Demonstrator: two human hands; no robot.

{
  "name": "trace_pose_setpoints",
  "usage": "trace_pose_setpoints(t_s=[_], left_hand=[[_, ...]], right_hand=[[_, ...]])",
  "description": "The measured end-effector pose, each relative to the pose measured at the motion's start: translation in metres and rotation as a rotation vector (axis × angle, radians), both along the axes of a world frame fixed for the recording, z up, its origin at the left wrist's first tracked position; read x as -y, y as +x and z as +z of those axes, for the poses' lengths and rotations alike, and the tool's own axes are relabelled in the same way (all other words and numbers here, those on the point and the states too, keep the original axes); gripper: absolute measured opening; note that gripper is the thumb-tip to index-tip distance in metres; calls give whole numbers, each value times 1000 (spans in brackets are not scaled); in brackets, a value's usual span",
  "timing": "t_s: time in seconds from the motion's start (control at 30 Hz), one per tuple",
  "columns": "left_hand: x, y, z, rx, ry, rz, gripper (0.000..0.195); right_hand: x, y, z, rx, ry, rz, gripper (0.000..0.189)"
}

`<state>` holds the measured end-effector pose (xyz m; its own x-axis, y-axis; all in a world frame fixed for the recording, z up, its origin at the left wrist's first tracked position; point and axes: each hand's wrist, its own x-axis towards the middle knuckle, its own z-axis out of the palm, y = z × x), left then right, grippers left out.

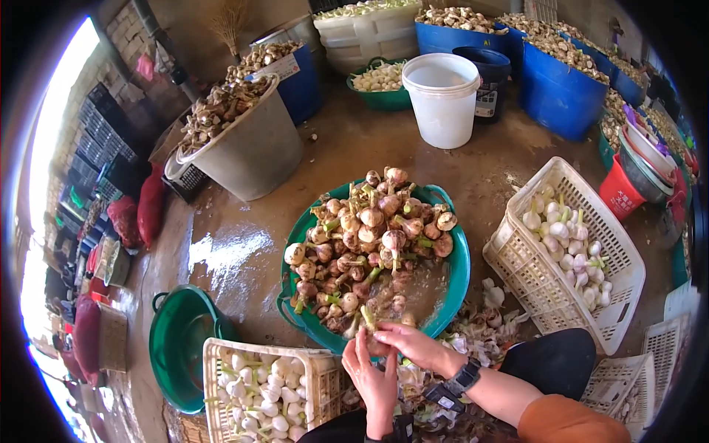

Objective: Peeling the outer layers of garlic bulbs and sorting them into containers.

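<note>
My left hand and my right hand meet at the near rim of a wide green tub. Between them they grip one garlic bulb, its cut green stem pointing up and its body largely hidden by my fingers. Unpeeled, soil-stained garlic bulbs are heaped in the tub, with brownish water showing at its right side. Peeled white garlic bulbs fill a plastic crate to the left of my hands. Another white crate, tilted at the right, holds more cleaned bulbs.
Loose garlic skins litter the wet floor by my knees. A green bucket stands at the left. Farther off are a grey tub heaped with garlic, a white bucket, blue tubs and a red bucket.
</note>
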<state>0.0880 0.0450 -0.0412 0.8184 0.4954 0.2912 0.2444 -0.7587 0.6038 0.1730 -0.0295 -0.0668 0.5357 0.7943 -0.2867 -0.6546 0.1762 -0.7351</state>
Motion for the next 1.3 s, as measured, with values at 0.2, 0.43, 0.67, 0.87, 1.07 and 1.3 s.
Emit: trace_pose_setpoints(t_s=[0.2, 0.43, 0.67, 0.87, 1.07, 1.3], left_hand=[[9, -25, 10, 89, -26, 21, 72], [30, -42, 36, 154, -93, -45, 61], [39, -50, 40, 341, -1263, -247, 71], [39, -46, 35, 389, -811, -144, 61], [25, -50, 49, 235, -1580, 129, 45], [25, -51, 42, 357, -639, -201, 53]], right_hand=[[14, -21, 39, 1195, -460, -169, 19], [37, -40, 71, 1025, -463, -216, 16], [70, -38, 73, 160, 2, -62, 24], [54, -48, 75, 531, -141, 28, 31], [62, -41, 78, 1339, -125, -98, 24], [64, -48, 82, 305, -226, 105, 22]])
